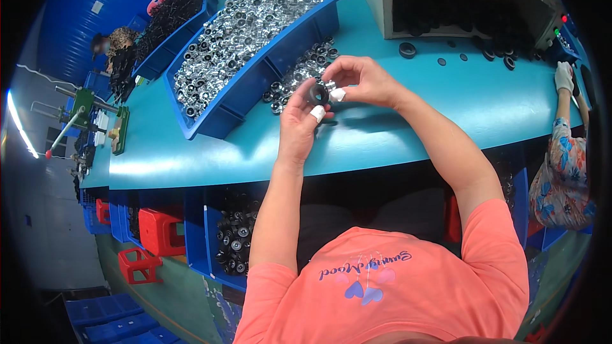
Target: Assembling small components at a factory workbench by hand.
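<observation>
Over the near part of the turquoise table, my two hands meet. My left hand (297, 120) is closed round a black rubber-like ring (312, 95), which stands with its hole facing sideways. A small shiny silver metal piece (330, 86) is pinched between the thumb and fingers of my right hand (370, 83), right beside the ring. Whether the two parts touch, I cannot tell. Both thumbs wear white coverings. Just behind my hands lies a loose pile of silver-and-black metal pieces (306, 69).
A long blue bin (268, 57) full of similar metal pieces stands at the left. Several black rings (407, 50) lie at the back right, before a grey box-like machine (384, 0). Below the table are a blue crate (199, 236) of black parts and red stools (159, 232). Another person's gloved hand (564, 78) is at the far right.
</observation>
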Tool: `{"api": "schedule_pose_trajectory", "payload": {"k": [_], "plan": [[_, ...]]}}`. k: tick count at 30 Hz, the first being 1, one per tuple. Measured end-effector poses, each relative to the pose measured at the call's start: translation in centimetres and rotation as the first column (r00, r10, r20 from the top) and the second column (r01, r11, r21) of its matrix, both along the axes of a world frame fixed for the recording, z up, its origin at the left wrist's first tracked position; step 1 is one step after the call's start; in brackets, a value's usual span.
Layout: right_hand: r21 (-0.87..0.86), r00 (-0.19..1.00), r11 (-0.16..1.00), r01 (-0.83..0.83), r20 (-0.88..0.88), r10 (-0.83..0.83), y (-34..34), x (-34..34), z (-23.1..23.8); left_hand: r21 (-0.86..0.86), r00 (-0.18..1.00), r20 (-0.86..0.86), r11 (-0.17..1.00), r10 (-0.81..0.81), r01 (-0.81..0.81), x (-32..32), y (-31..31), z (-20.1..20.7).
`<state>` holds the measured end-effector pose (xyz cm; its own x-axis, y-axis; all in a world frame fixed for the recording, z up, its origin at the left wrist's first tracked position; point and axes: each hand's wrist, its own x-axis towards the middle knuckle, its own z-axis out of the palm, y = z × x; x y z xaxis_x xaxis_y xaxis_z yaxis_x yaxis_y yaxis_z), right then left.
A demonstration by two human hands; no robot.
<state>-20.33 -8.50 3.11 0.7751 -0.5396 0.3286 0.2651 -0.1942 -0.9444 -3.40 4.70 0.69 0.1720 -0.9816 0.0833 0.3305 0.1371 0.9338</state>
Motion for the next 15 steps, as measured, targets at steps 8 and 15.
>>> {"api": "schedule_pose_trajectory", "payload": {"k": [8, 15], "plan": [[-0.38, 0.975, 0.914, 0.143, -0.103, -0.195, 1.1, 0.2, 0.7, -0.016, 0.996, 0.081, 0.999, 0.03, -0.029, -0.1, -0.1, -0.6], [-0.384, 0.978, 0.907, 0.172, -0.045, -0.204, 1.4, 0.3, 0.3, 0.008, 0.998, 0.06, 1.0, 0.014, -0.014, -0.1, -0.2, -0.4]]}}
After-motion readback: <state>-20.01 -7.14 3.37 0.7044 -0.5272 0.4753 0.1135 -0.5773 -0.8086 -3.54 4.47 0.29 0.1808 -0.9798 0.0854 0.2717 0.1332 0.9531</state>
